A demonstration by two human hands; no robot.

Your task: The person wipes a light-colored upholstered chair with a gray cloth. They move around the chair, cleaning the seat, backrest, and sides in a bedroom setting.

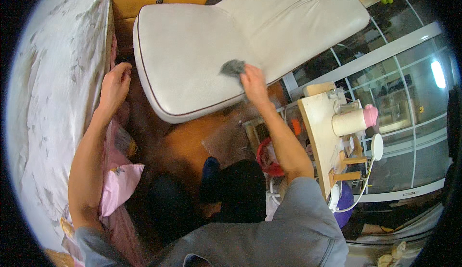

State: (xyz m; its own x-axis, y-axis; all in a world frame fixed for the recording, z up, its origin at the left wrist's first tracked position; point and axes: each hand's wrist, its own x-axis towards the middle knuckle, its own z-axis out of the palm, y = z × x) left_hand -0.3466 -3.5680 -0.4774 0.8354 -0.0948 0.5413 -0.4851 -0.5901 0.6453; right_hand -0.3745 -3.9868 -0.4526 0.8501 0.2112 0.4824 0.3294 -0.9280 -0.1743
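Observation:
My right hand (254, 84) grips a dark grey cloth (232, 68) at the near right side of a white upholstered chair's seat (184, 57). Both hand and cloth are somewhat blurred. The seat has dark piping along its edge, and its creased backrest (299, 10) stretches away to the upper right. To the left of the seat, my left hand (116, 84) hangs by the bed's edge, fingers curled, with nothing visible in them. A gap separates it from the chair.
A bed with a pale patterned cover (61, 86) runs along the left, pink fabric (121, 191) hanging from its side. On the right, a small table (314, 122) bears a cream flask with a pink lid (352, 120) and a white lamp (377, 147). Glass sliding doors (389, 122) stand beyond.

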